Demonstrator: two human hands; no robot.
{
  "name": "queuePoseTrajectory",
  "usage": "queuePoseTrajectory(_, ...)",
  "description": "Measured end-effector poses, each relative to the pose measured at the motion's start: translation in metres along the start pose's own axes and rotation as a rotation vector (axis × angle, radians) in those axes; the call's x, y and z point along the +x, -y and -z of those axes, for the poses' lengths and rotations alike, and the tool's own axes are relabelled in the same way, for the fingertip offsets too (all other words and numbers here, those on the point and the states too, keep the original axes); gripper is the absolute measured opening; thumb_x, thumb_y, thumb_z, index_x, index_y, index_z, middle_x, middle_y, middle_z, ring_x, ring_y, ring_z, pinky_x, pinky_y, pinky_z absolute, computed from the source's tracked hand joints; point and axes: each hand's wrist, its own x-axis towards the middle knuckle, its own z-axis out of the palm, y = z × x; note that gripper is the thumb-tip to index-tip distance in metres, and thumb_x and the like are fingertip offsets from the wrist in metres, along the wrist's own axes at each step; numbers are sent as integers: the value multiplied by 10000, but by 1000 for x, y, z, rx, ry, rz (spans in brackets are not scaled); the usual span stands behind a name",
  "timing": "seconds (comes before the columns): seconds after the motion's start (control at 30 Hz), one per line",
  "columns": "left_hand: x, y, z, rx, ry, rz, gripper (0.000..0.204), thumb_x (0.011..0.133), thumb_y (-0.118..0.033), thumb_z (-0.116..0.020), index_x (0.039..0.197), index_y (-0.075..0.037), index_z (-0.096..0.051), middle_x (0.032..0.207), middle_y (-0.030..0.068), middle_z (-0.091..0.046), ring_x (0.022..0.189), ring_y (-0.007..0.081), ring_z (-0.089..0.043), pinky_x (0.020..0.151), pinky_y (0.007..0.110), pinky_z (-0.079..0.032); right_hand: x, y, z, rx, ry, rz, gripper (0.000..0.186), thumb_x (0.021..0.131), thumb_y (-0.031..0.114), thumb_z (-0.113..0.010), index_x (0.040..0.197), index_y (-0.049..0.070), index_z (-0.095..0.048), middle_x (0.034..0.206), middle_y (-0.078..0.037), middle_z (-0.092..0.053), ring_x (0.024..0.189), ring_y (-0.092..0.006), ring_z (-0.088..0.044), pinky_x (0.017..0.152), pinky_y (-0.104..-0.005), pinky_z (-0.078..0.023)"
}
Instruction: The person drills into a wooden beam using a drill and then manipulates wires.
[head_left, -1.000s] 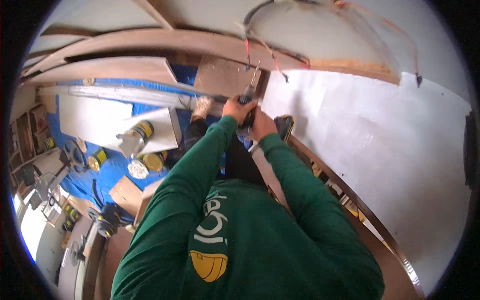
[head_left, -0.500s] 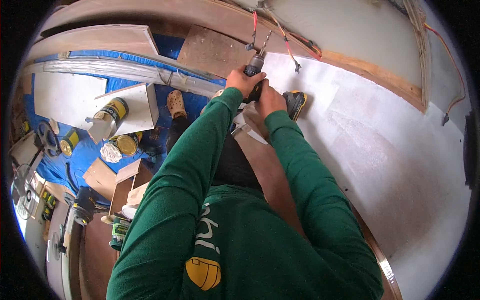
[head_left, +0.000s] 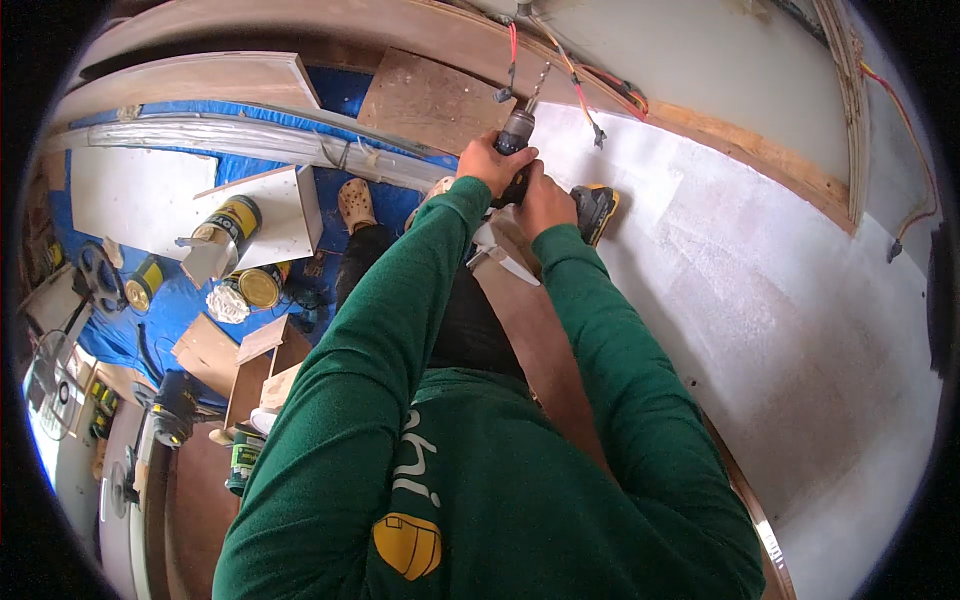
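Observation:
A black cordless drill (head_left: pixel 516 132) with a long twist bit (head_left: pixel 539 88) is held in both hands, its bit pointing up and away from me. My left hand (head_left: pixel 490 165) wraps round the body just behind the chuck. My right hand (head_left: pixel 546 204) closes on the rear and grip, which its fingers largely hide. To the right of that hand the black and yellow battery base (head_left: pixel 594 212) sticks out over the white-painted panel. The bit's tip is near the wooden edge beyond, between dangling wires; whether it touches anything I cannot tell.
Red and yellow wires (head_left: pixel 575 85) hang close to the bit. A wooden strip (head_left: pixel 740 150) borders the white panel (head_left: pixel 720 260). On the blue sheet (head_left: pixel 180 320) at left stand paint tins (head_left: pixel 238 215), a white box (head_left: pixel 290 215) and a steering wheel (head_left: pixel 98 278). Long wrapped strips (head_left: pixel 230 135) lie beyond.
The whole view has shifted slightly, so everything sits a little further right. Both hands keep the same hold on the drill.

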Motion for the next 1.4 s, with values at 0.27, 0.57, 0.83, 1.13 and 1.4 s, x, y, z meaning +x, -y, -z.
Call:
queuePoseTrajectory(0.27,-5,-7,1,87,-33,-19,660,760,-524,-858,1093,30,-729,930,202,-762,863,286,-754,797,397,-577,0,6,5,41,13,-20,394,840,87,-679,1173,23,-477,951,-219,-705,896,-429,-712,760,-543,-575)
queuePoseTrajectory(0.57,-13,43,10,20,8,24,1100,704,-714,-819,1414,60,-493,1145,288,-715,1081,387,-714,960,411,-545,5,25,4,12,18,-88,380,844,98,-675,1166,40,-482,921,-227,-718,902,-434,-714,770,-550,-563)
queuePoseTrajectory(0.83,-44,39,-9,-300,98,178,757,986,-461,-676,1443,54,-360,941,203,-665,549,218,-622,449,393,-485,-2,26,24,-94,27,-156,242,920,109,-590,1124,48,-476,942,-258,-729,931,-437,-723,783,-550,-568)
queuePoseTrajectory(1.13,-68,14,-32,-192,-263,297,786,941,-526,-689,1433,21,-410,1269,326,-636,1211,479,-613,1026,497,-476,3,19,18,-96,15,-152,183,985,167,-503,1130,56,-509,934,-242,-739,898,-431,-733,753,-549,-581)
queuePoseTrajectory(1.4,-64,35,-42,-371,-321,279,835,914,-511,-753,1398,92,-441,1316,317,-602,1227,392,-607,1045,434,-468,4,13,-4,-20,-67,-162,209,982,204,-509,1132,58,-520,884,-211,-735,820,-428,-732,707,-562,-578)
